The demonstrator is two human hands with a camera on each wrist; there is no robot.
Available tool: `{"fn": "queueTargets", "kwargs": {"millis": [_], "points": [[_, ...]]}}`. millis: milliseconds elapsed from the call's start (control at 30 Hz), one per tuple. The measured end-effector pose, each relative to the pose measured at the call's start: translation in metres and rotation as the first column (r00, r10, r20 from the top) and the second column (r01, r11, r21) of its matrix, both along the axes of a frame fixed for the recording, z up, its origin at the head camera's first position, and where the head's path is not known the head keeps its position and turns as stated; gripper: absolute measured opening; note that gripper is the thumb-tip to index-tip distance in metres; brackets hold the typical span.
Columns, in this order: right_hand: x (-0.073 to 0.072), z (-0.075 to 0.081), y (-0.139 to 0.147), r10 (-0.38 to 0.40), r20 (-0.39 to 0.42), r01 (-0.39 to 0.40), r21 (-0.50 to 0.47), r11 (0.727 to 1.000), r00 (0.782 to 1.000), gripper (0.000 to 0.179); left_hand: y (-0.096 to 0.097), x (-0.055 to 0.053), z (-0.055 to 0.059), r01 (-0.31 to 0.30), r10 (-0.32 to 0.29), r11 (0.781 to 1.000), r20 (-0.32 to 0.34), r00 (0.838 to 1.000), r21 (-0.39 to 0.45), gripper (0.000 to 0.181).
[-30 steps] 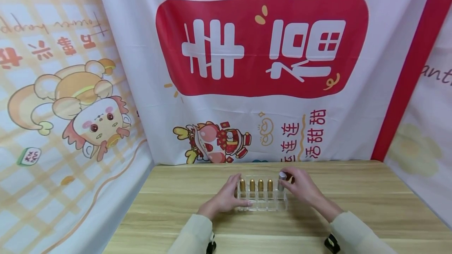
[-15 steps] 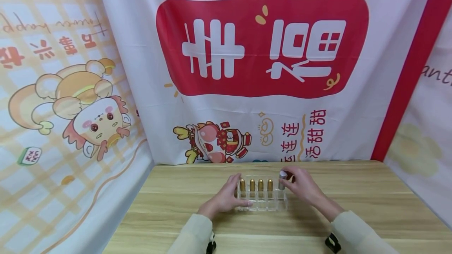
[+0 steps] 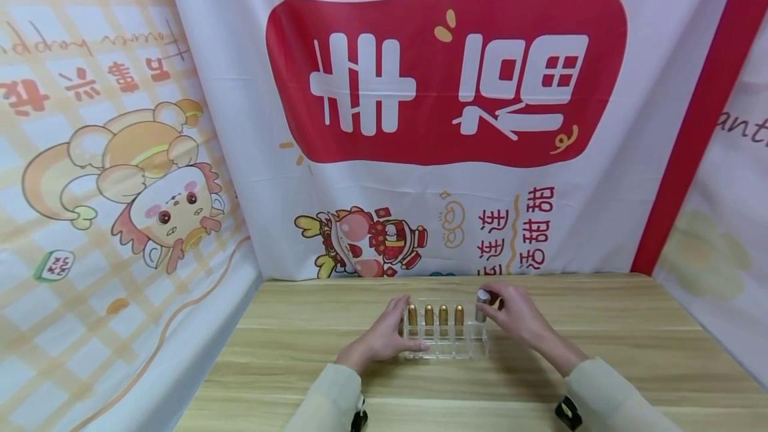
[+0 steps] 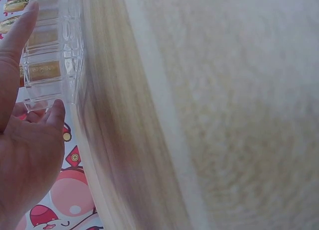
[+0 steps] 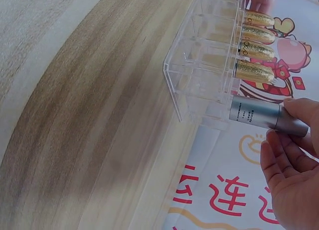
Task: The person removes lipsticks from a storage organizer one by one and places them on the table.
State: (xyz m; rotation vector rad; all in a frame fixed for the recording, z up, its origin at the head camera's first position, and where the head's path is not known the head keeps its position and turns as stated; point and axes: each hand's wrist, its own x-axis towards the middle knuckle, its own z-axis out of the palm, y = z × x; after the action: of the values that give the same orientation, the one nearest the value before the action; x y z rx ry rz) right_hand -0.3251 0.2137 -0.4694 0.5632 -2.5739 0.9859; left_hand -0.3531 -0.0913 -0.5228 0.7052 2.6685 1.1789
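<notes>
A clear acrylic lipstick organizer [image 3: 447,350] stands on the table, with several gold lipsticks [image 3: 443,314] upright in its back row. My left hand [image 3: 387,335] holds the organizer's left end, thumb along the front and fingers at the back. At the right end, my right hand [image 3: 516,309] pinches the top of a silver lipstick tube [image 5: 256,113] between thumb and fingers. In the right wrist view the tube's lower end is right at the opening of the end compartment, beside the row of gold ones. The left wrist view shows the organizer wall [image 4: 70,46] between thumb and fingertips.
The wood-grain table [image 3: 288,379] ends at the back against a white printed cloth [image 3: 240,119] with a red panel. More printed cloth [image 3: 108,172] hangs along the left side. The organizer's front row of compartments holds nothing.
The silver lipstick tube and my right hand have shifted slightly to the right. My left hand and the organizer stay in place.
</notes>
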Motion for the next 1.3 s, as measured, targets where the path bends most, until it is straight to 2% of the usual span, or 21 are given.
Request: {"fn": "queueTargets", "kwargs": {"millis": [800, 1300], "points": [[-0.0003, 0.0040, 0.0039, -0.003, 0.031, 0.003, 0.011, 1.000, 1.000, 0.018, 0.0000, 0.0056, 0.0061, -0.008, 0.008, 1.000, 0.021, 1.000, 0.011, 0.115], [0.0000, 0.0101, 0.0077, -0.027, 0.056, 0.025, 0.032, 0.999, 0.998, 0.018, -0.0007, 0.0006, 0.0004, -0.004, 0.004, 1.000, 0.011, 1.000, 0.004, 0.118]]}}
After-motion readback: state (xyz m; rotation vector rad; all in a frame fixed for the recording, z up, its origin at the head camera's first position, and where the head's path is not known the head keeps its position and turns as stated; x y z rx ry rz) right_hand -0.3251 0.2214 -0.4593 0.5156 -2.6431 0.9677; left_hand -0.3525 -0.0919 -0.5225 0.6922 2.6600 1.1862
